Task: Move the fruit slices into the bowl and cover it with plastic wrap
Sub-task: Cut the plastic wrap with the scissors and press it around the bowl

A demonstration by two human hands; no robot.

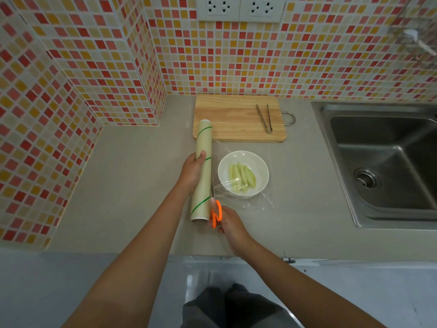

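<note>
A white bowl (pixel 256 165) on the grey counter holds several pale green fruit slices (pixel 241 176). A clear sheet of plastic wrap (pixel 261 201) is stretched over the bowl from the roll (pixel 203 171), which lies just left of it. My left hand (pixel 192 171) grips the roll around its middle. My right hand (pixel 233 227) holds orange-handled scissors (pixel 216 213), their blades pointing up along the roll's right edge where the sheet leaves it.
A wooden cutting board (pixel 236 119) lies behind the bowl with metal tongs (pixel 264 117) on its right part. A steel sink (pixel 383 162) is set into the counter at the right. Tiled walls close the back and left. The counter edge runs just below my right hand.
</note>
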